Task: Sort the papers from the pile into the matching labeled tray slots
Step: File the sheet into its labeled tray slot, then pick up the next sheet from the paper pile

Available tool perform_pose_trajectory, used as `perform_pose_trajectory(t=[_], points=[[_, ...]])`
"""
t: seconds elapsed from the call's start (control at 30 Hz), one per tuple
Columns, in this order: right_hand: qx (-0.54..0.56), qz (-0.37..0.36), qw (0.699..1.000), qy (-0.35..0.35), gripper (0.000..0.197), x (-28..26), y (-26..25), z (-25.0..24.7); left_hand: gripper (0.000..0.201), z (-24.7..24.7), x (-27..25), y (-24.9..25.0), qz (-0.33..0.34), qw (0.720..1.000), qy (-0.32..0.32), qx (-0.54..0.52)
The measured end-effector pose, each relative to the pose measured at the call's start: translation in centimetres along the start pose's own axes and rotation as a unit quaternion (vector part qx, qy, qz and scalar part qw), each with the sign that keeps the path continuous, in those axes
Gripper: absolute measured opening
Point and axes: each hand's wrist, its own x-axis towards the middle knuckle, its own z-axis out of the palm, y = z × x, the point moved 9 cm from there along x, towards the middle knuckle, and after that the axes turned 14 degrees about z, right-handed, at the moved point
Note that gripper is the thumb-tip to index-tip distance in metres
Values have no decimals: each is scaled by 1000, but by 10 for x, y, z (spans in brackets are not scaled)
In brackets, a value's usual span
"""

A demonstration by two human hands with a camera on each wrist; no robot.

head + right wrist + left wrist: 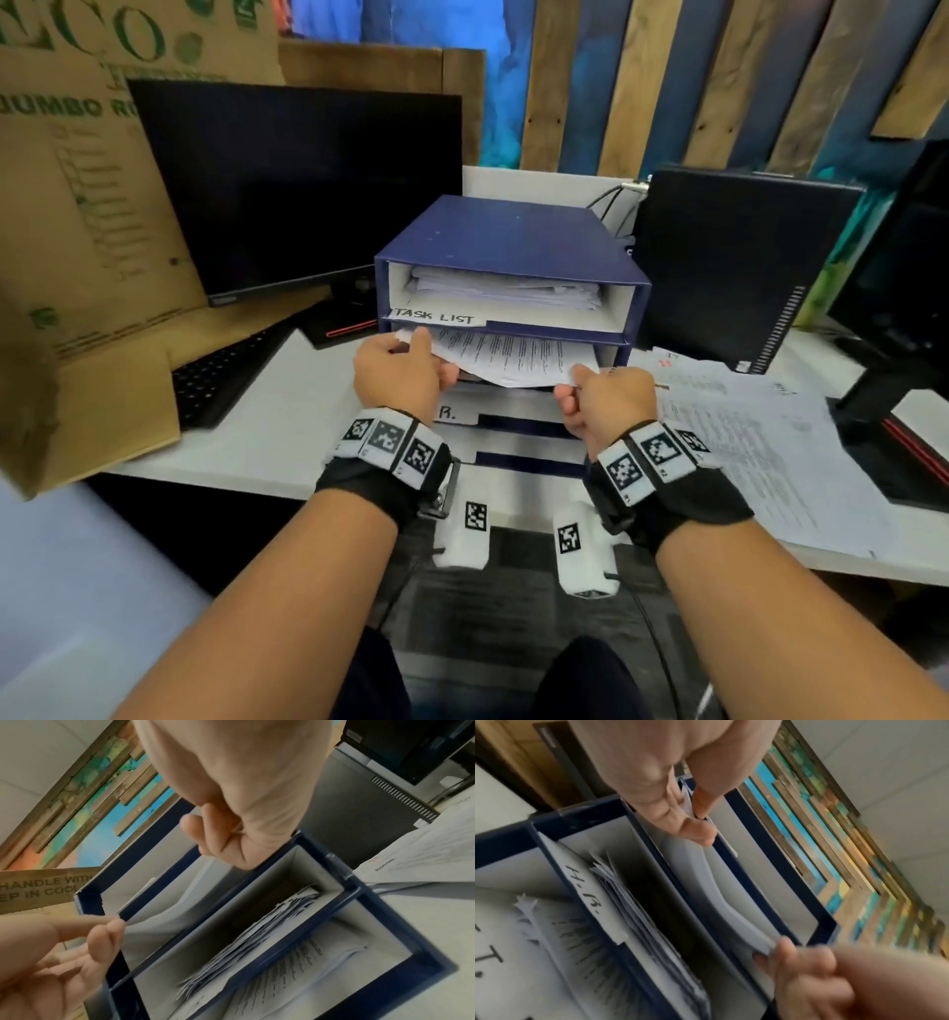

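**Sheets halfway into the second slot, one hand on each near corner**

Landmark: the blue tray stack (508, 246) on the table (287, 426).

- Thing in hand: a thin bundle of printed papers (506, 357), far half already inside the slot just under the one labeled TASK LIST (435, 315). Near edge still hangs out in front of the tray stack.
- Left hand (398, 375): thumb on top, fingers under, clamped on the near left corner of the papers. Left wrist view shows the same pinch right at the slot's front rail.
- Right hand (606, 406): fingers curled, pinching the near right corner, just in front of the tray stack's right wall.
- So the papers span between the two grips, sagging a little in the middle.

Handling, my read:
- Light, floppy, no stiffness. Buckles if pushed from one corner, so hold at both corners and keep it slightly taut.
- Sheets slide on each other; loose pinch lets the bundle fan out.
- Leading edge can catch on papers already in the slot. Feed it flat and low.
- Tears and creases easily at the pinch points.

Rest of the pile (744, 426) lies on the table just right of the tray stack. Lower slot labeled H.R. (584, 882) already holds sheets.
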Motion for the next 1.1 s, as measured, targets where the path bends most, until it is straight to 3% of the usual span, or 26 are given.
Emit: perform_pose_trajectory(t=[0.07, 0.13, 0.23, 0.33, 0.4, 0.47, 0.6, 0.7, 0.77, 0.83, 0.87, 0.97, 1.03, 1.1], points=[[8, -10, 1000, 8, 3, 0, -1, 9, 14, -2, -6, 10, 70, 997, -3, 36], [-4, -31, 999, 3, 2, 0, -5, 16, 5, 4, -12, 26, 184, 974, -53, 119], [-18, -58, 998, -6, 4, -3, -10, 18, 17, 30, -25, 36, 303, 910, -180, 216], [-44, -88, 995, -5, 16, -3, -12, 12, 29, 60, -36, 21, 328, 836, -292, 330], [-143, -138, 979, 38, 14, -7, -18, 3, 30, 77, -44, 11, 347, 769, -343, 413], [-250, -217, 939, 93, 14, -18, -28, -1, 24, 86, -47, 7, 365, 738, -357, 442], [-437, -362, 816, 109, 26, -36, -32, 27, 20, 84, -41, 19, 372, 783, -301, 396], [-574, -374, 719, 120, 29, -36, -22, 46, 18, 88, -40, 17, 381, 769, -309, 409], [-611, -361, 694, 123, 35, -33, -22, 51, 28, 97, -40, 11, 388, 737, -344, 433], [-612, -356, 700, 99, 41, -32, -20, 53, 35, 103, -42, 10, 393, 721, -361, 442], [-592, -359, 717, 79, 41, -33, -20, 52, 34, 102, -43, 12, 395, 730, -354, 431], [-473, -374, 798, 24, 35, -39, -21, 34, 31, 94, -58, 27, 408, 807, -274, 326], [-395, -366, 841, 54, 26, -38, -27, 5, 26, 99, -82, 31, 427, 828, -246, 266], [-338, -345, 869, 105, 21, -34, -35, -27, 23, 118, -103, 27, 417, 830, -274, 248]])
